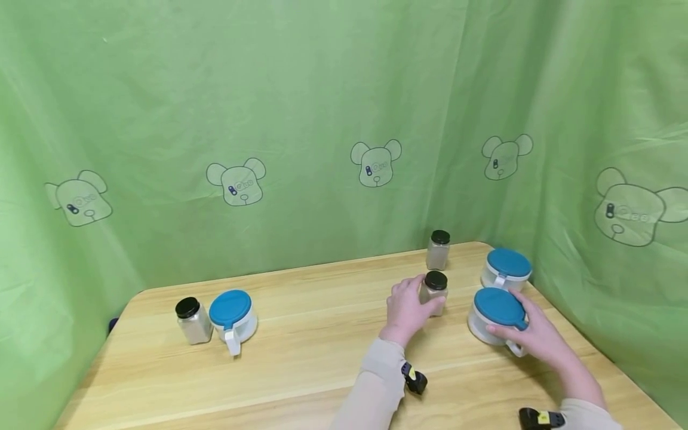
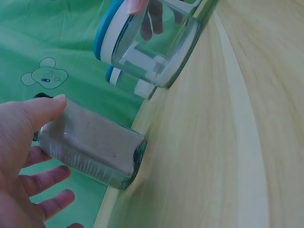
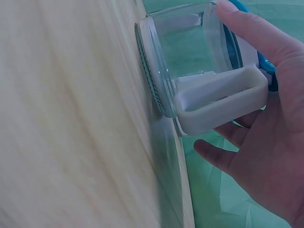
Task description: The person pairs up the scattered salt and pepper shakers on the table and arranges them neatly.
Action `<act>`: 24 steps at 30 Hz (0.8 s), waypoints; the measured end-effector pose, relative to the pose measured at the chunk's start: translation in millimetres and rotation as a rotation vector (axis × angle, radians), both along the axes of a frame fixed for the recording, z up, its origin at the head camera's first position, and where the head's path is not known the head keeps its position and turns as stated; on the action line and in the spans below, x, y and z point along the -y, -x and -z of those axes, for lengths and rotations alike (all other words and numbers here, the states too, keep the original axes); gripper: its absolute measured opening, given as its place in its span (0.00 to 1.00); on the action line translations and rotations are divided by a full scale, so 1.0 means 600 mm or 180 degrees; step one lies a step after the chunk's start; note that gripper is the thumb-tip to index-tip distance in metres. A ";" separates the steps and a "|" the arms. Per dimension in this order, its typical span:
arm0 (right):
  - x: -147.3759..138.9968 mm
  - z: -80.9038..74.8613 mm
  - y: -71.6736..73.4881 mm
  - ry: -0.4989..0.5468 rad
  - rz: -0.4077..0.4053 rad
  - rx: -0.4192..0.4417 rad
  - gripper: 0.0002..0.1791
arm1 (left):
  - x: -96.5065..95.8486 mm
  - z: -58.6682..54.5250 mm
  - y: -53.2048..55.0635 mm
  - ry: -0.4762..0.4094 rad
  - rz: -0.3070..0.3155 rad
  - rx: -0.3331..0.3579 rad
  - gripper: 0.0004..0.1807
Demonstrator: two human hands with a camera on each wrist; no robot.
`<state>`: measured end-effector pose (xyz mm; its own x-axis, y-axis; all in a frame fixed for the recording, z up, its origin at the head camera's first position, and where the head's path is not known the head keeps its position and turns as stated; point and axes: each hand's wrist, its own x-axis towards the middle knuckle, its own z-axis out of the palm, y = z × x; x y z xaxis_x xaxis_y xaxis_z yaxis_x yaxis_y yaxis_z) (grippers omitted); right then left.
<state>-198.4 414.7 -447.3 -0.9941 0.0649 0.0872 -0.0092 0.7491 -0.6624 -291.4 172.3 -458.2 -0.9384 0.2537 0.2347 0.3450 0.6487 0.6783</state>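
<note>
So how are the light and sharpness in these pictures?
Head view: bright, fairly even light, faint sheen on the green curtain at right; left wrist view: dimmer, scene tilted, glass jar fairly clear; right wrist view: also dim and tilted, wood grain blurry, soft shadow on the table near the blue-lidded container.

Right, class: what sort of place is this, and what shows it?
Probably a makeshift recording booth: a cartoon-printed green curtain lines the back and sides, a wood-grain tabletop stands within it, and black wrist-worn devices are in view.
</note>
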 end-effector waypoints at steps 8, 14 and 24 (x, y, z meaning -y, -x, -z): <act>-0.003 0.002 0.000 0.0042 -0.0002 0.0041 0.57 | -0.005 0.002 0.003 -0.0129 -0.0031 0.0056 0.36; -0.004 0.005 0.000 0.0088 0.0002 0.0087 0.56 | -0.006 0.004 0.002 -0.0064 -0.0053 -0.0036 0.36; -0.005 0.009 0.002 0.0193 0.0038 0.0099 0.57 | -0.004 0.000 0.002 -0.0078 -0.0086 -0.0089 0.36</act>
